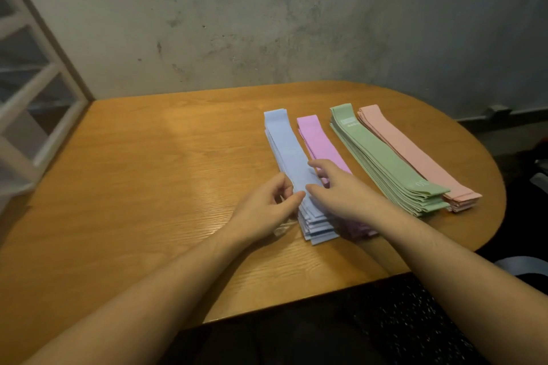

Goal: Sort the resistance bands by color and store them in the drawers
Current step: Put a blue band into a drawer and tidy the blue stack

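**Resistance bands laid out in four colour stacks, both hands at the blue one**

Resistance bands lie sorted in four flat stacks on the right half of a wooden table (133, 175), running side by side away from the person. From left to right they are the blue stack (286, 145), the pink stack (318, 141), the green stack (385, 166) and the peach stack (415, 151). The green and peach stacks touch along their length; the pink stack sits just beside the blue one.

Both bare forearms reach in from the near edge. The left hand (267, 206) is at the left edge of the blue stack near its close end, fingers curled, thumb and fingertips pinching the edge of the bands. The right hand (341, 187) lies across the near part of the blue and pink stacks, fingers fairly straight and spread, resting on top of the blue bands without curling round them.

A small piece of clear wrapping (283, 228) shows under the left wrist beside the blue stack. Behind the table rises a stained grey wall (267, 38), with a white-framed glass panel (32, 83) at far left.
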Demonstrator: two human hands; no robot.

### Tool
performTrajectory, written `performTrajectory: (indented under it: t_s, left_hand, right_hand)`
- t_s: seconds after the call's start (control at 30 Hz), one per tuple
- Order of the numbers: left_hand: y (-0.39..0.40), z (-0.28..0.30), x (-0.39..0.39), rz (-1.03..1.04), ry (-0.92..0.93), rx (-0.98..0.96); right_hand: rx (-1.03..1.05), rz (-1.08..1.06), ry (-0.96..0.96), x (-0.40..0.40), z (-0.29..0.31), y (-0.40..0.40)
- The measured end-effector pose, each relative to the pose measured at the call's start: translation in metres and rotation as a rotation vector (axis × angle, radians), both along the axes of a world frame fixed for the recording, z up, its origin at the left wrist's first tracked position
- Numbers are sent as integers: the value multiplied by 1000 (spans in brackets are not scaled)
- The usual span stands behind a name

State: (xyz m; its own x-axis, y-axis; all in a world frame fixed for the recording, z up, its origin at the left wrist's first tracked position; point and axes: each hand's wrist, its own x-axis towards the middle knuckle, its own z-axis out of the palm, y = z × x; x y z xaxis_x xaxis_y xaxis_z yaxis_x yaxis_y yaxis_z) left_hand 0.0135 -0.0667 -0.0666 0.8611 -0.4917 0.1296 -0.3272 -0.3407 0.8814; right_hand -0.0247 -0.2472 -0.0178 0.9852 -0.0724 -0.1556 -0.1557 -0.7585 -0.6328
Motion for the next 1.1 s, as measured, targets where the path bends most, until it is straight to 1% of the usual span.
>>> performTrajectory:
  t_s: [0.2, 0.27, 0.4, 0.47, 0.7, 0.9, 0.97, 1.1]
  left_hand:
    - [2, 8, -8, -25, -79, 134]
    - [2, 13, -9, -43, -47, 110]
    - [8, 23, 2, -68, 95, -36]
    - [19, 28, 11, -48, 66, -4]
    - [91, 64, 22, 112, -90, 196]
    - [178, 118, 5, 302, -251, 462]
    - [209, 133, -3, 373, -287, 492]
    - [264, 159, -19, 495, -343, 495]
  right_hand:
    - [2, 6, 21, -8, 4, 7]
    - [0, 14, 30, -10, 9, 8]
    - [-16, 26, -21, -7, 24, 14]
    - [-6, 49, -47, -5, 32, 21]
    - [23, 180, -88, 12, 59, 69]
    - [1, 356, -170, 33, 85, 136]
    - [-22, 422, -189, 39, 95, 162]
    - [-49, 566, -212, 47, 111, 212]
